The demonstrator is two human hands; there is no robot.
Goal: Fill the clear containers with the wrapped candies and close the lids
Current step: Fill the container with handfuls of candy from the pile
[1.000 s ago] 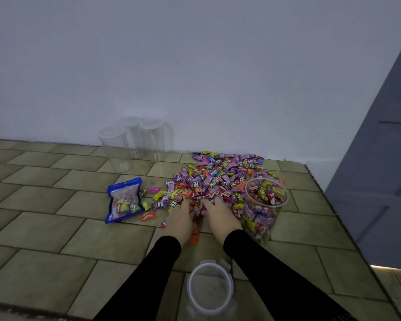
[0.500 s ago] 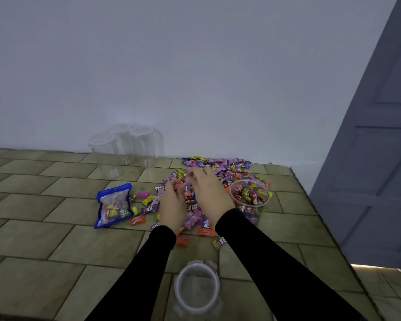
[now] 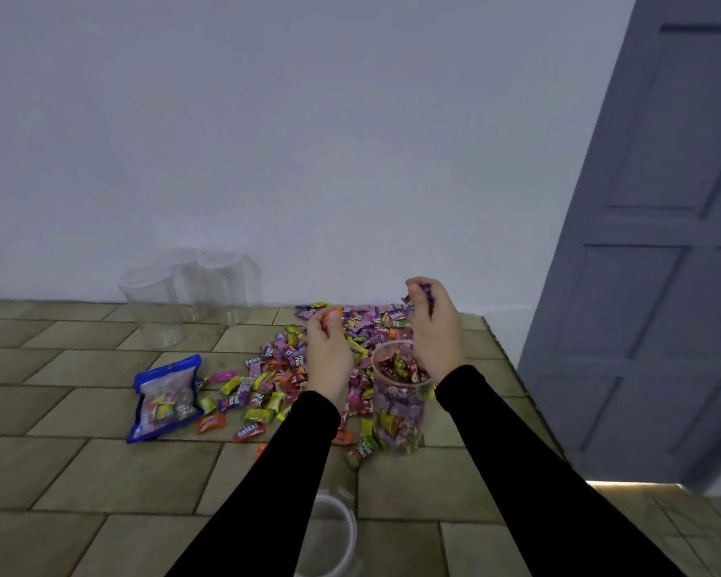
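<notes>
Right hand [image 3: 436, 326] clutches purple candies just above the upright, open-topped jar [image 3: 398, 403]; left hand [image 3: 329, 351] pinches an orange candy beside it. Behind the jar spreads the candy pile [image 3: 309, 368]; left of it, a blue bag [image 3: 165, 397] and three empty containers [image 3: 192, 293]; nearer, a lid [image 3: 334, 530].

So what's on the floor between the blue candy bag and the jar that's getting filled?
In the head view, loose wrapped candies lie scattered between the blue candy bag and the clear container; the left hand hangs over them.
</notes>
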